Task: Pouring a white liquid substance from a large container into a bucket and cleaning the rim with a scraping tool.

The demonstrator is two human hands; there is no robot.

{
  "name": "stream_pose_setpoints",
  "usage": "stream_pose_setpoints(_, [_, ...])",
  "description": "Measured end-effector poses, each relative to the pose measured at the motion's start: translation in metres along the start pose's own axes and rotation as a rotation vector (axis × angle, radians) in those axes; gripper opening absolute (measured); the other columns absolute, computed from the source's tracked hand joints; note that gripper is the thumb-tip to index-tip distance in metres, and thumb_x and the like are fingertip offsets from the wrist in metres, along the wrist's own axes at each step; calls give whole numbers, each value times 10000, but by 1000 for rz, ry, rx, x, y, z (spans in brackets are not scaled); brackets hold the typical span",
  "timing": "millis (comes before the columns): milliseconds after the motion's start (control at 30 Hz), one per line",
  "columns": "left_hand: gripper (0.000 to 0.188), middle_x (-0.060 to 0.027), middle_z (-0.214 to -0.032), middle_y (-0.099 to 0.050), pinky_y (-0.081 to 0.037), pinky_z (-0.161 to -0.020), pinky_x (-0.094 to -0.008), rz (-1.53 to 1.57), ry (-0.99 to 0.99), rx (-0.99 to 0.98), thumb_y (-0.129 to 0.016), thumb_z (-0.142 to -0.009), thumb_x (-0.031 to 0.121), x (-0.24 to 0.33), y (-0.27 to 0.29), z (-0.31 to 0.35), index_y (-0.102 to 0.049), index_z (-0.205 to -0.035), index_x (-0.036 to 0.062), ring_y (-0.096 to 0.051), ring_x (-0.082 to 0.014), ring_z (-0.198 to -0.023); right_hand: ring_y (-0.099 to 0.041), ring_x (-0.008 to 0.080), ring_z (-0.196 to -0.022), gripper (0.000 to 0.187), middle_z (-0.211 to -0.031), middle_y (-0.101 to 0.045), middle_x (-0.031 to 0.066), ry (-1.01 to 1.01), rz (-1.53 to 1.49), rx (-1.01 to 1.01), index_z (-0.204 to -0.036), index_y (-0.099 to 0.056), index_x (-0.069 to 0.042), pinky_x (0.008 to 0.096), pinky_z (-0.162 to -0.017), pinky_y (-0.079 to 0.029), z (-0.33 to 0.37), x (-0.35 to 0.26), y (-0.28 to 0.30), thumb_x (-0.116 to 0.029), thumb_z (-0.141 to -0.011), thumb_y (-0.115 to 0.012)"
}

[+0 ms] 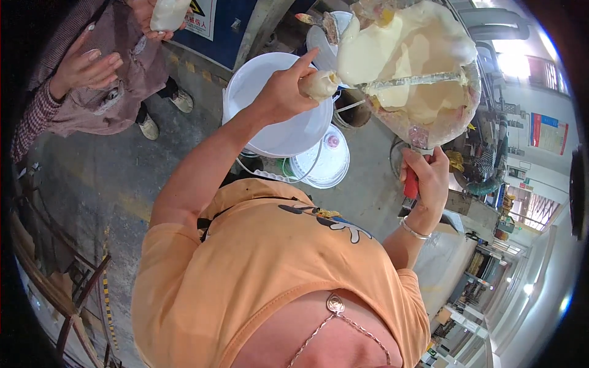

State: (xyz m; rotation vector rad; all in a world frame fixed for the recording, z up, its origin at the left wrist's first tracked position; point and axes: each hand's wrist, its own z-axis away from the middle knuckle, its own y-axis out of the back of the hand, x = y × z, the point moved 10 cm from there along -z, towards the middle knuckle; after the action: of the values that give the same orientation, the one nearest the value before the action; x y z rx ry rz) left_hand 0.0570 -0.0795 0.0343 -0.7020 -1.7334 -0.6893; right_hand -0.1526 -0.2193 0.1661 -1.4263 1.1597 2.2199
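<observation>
My left hand (283, 92) is closed round a stubby cream-coloured piece (319, 86), rounded and smeared at its end. The index finger stretches out past it, and the piece's exact kind cannot be told. My right hand (429, 175) grips the red handle of a tool (411, 184), whose far end meets the rim of a large round vessel (469, 98); the tool's working end is unclear. Thick cream-coloured paste (423, 37) coats the vessel inside and heaps over its edge. A paste-smeared flat bar (414, 81) lies across its mouth.
Below my left hand stands a big white bucket (236, 92), with a white lidded pail (331, 162) beside it. At the left a co-worker (104, 73) holds a whitish piece (169, 13). A dark pot (353, 113) and a blue cabinet (218, 30) stand beyond.
</observation>
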Motion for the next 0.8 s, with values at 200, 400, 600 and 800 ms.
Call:
stream_pose_setpoints(200, [964, -192, -1229, -595, -399, -1031, -402, -19, 26, 0, -792, -707, 101, 2, 0, 0, -222, -1485, 71, -582, -308, -1140, -529, 118, -473, 220, -655, -579, 58, 12, 20, -1, -912, -555, 12, 247, -441, -423, 1, -2, 0, -64, -760, -695])
stream_pose_setpoints(400, [965, -189, -1240, -589, -390, -1043, -427, -27, 27, -6, -795, -707, 103, 6, 0, 1, -225, -1485, 82, -576, -311, -1151, -523, 109, -466, 199, -655, -582, 48, 16, -3, 2, -897, -568, 13, 241, -441, -413, 4, -5, -1, -51, -758, -694])
stream_pose_setpoints(600, [962, -183, -1242, -590, -395, -1040, -422, -20, 21, -8, -797, -707, 109, 7, -1, 1, -230, -1483, 85, -575, -310, -1150, -523, 110, -465, 200, -649, -581, 49, 10, -30, 4, -895, -563, 7, 240, -440, -413, 4, -5, -2, -51, -756, -695])
stream_pose_setpoints(800, [969, -177, -1240, -593, -399, -1036, -407, -10, 35, -1, -798, -702, 97, 8, 0, -1, -226, -1484, 88, -578, -307, -1144, -529, 137, -461, 212, -645, -573, 68, 21, 30, 5, -890, -529, 0, 254, -428, -421, 3, -7, -1, -72, -764, -684])
